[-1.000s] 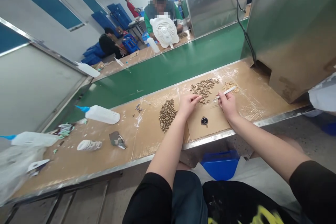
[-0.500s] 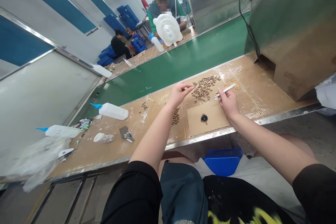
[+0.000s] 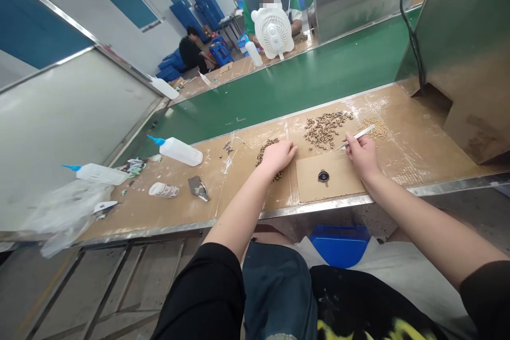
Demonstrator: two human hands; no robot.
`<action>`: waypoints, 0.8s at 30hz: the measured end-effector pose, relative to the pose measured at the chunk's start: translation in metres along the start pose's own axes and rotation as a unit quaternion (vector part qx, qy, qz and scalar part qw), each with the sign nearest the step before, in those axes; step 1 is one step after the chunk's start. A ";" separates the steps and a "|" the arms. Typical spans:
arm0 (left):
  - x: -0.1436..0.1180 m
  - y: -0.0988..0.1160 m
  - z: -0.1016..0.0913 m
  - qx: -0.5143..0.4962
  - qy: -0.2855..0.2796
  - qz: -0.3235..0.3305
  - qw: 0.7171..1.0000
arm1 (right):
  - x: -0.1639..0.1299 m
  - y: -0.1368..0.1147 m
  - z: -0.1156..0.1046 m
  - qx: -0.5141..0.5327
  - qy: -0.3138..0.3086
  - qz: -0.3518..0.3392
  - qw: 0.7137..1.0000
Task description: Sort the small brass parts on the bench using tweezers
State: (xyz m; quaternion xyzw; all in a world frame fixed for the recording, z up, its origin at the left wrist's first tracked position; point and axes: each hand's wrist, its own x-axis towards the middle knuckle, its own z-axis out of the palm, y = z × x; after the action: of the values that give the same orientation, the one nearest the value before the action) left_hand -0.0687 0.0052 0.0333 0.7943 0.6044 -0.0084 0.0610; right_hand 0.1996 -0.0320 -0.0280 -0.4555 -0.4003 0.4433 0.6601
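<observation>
My left hand (image 3: 278,156) rests palm down on a heap of small brass-coloured parts (image 3: 266,147) on the brown worktop (image 3: 398,138); whether it holds any part is hidden. My right hand (image 3: 362,154) grips a thin white stick (image 3: 357,136), its tip pointing left toward a second, looser heap of brass parts (image 3: 324,128). A third small heap (image 3: 377,127) lies just beyond the stick. Between my hands lies a cardboard square (image 3: 324,178) with a small black round fixture (image 3: 323,176) on it.
Two white squeeze bottles with blue tips (image 3: 179,151) (image 3: 99,173) lie at the left, near scraps and a plastic bag (image 3: 59,215). A green conveyor belt (image 3: 279,93) runs behind. A metal machine housing (image 3: 466,48) stands right. Across sits a person behind a white fan (image 3: 273,30).
My left hand rose from the loose heap, swung left and came down on the left heap. My right hand kept the stick almost still. The view shifted left.
</observation>
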 end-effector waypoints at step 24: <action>-0.179 0.116 0.024 -0.871 -0.123 -0.005 0.476 | -0.151 -0.110 0.002 0.009 -0.177 -0.015 0.984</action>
State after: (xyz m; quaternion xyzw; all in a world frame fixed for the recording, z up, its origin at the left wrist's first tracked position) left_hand -0.0038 -0.2000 0.0350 0.3212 0.2910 0.4240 0.7952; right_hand 0.1787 -0.1957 0.0587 -0.3576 -0.5136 0.5107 0.5895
